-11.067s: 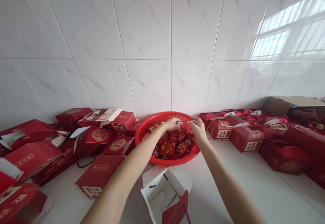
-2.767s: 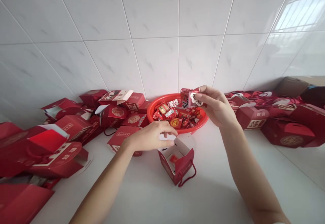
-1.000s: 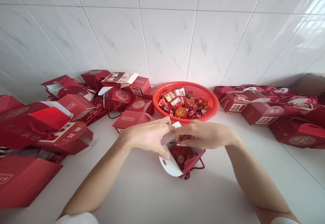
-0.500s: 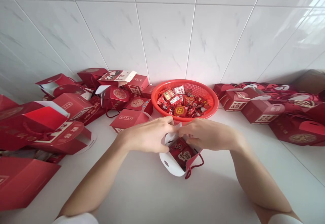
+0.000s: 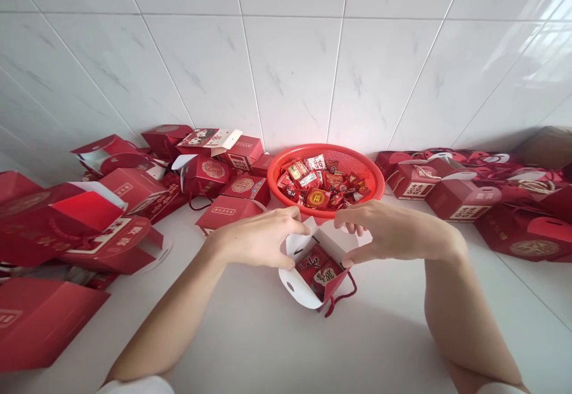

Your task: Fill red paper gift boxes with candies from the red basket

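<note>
An open red box with white inner flaps (image 5: 301, 289) stands on the white surface in front of me. Red packets (image 5: 318, 269) with printed characters lie inside it, and a dark red cord (image 5: 342, 300) hangs from its right side. My left hand (image 5: 263, 238) grips the box's left edge between thumb and fingers. At the right edge is my right hand (image 5: 384, 233), its thumb by the rim and its fingers curled apart from the thumb around a raised flap. Behind the box, a red plastic basket (image 5: 378, 185) holds many wrapped sweets (image 5: 308, 179).
Several red gift boxes (image 5: 230, 212) are piled on the left, reaching close to my left forearm. More red boxes (image 5: 462, 197) stand in a row on the right. A white tiled wall (image 5: 295, 78) rises behind the basket.
My right hand has moved right, away from my left hand, and its fingers have spread. The box's inside and back flaps show more. My left hand has hardly moved.
</note>
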Demonstrator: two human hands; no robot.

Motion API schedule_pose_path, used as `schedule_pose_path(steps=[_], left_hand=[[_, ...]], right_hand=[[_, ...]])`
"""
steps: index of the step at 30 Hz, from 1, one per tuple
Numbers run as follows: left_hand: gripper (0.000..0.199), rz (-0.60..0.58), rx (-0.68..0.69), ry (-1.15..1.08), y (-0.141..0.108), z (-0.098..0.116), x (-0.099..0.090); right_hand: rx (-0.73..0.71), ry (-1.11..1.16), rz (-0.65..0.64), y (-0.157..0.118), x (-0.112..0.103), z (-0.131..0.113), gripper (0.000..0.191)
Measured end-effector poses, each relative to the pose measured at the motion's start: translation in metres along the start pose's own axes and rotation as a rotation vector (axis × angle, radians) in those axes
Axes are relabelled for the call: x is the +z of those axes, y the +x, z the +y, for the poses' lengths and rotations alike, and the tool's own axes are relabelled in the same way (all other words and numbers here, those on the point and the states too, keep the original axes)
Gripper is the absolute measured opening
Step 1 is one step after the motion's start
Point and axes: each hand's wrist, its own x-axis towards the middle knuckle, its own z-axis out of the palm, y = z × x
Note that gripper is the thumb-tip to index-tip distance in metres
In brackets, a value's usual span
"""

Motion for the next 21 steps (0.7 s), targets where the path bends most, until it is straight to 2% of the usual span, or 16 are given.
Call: schedule_pose_path(steps=[5,11,13,18,21], left_hand=[[0.056,-0.01,-0.036,0.021,-0.001,-0.003,0.0],[0.045,-0.018,-0.007,0.039,-0.004,-0.002,-0.002],[0.052,-0.024,0.043,0.005,-0.005,0.001,-0.002],[0.066,-0.067,0.264,-0.155,-0.006,0.007,0.002],[0.067,-0.105,0.306,-0.175,-0.002,0.006,0.007]], right_hand=[[0.025,0.024,-0.057,0.0,-0.002,0.004,0.068],[0.082,-0.054,-0.027,0.003,0.001,0.001,0.051],[0.1,-0.095,0.0,0.009,0.004,-0.004,0.046],[0.12,-0.196,0.038,0.026,0.013,-0.013,0.037],[0.094,-0.208,0.039,0.031,0.016,-0.013,0.037]])
